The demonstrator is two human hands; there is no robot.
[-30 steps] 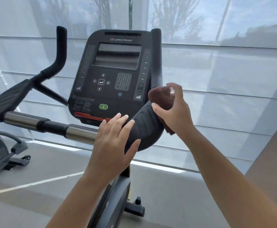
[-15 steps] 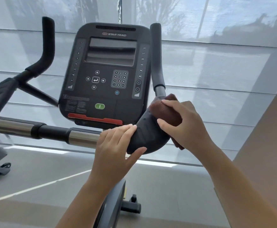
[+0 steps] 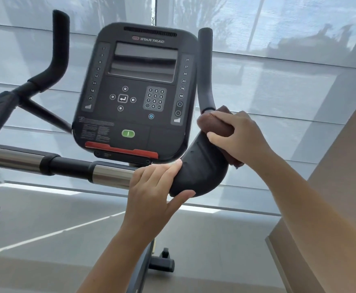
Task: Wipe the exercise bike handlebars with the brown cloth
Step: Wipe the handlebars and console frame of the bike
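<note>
Moved: my left hand is now curling round the handlebars, where a second ago its fingers were lying flat
Left hand: fingers are wrapping over the top where the black pad is meeting the steel bar, thumb hooking underneath
Right hand: my right hand is gripping the bunched brown cloth, fingers closed over it
Cloth: it is pressing on the pad's upper end, just below the upright grip
Console: the console is sitting just left of the cloth
</note>
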